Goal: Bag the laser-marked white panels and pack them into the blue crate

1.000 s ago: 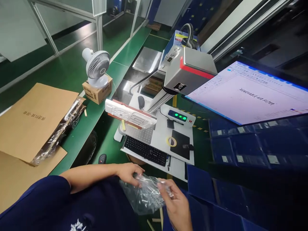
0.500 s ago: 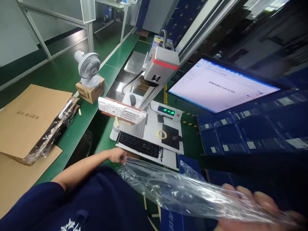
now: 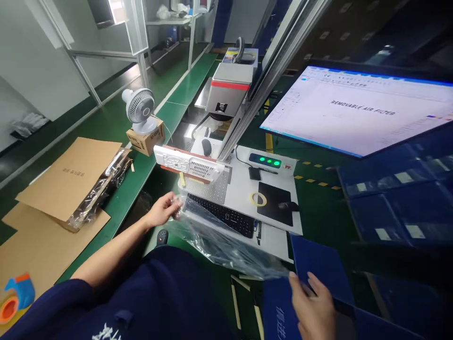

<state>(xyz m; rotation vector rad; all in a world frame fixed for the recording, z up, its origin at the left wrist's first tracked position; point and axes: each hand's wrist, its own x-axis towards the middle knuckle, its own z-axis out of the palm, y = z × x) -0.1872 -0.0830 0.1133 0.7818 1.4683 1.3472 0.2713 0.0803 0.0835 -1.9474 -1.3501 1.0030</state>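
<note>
A long clear plastic bag (image 3: 226,241) stretches from my left hand (image 3: 163,210) down toward my right hand (image 3: 311,309). The left hand is closed, pinching the bag's upper end just in front of the black keyboard (image 3: 226,216). At the bottom edge, my right hand touches the bag's lower end with its fingers partly apart over a blue box (image 3: 320,267); whether it grips the bag is unclear. A white plastic grille part (image 3: 189,166) lies on the laser marker's perforated bed beyond the keyboard.
The laser marker head (image 3: 230,89) stands on an aluminium column. A monitor (image 3: 357,111) shows text at right. A small white fan (image 3: 140,111) sits on a carton. Flat cardboard sheets (image 3: 67,182) with bagged parts lie at left. Tape roll (image 3: 257,199) and mouse pad (image 3: 278,203) sit right of the keyboard.
The crumpled bag was pulled out long between both hands. My left hand rose toward the keyboard with its end; my right hand swung far right, then came back in.
</note>
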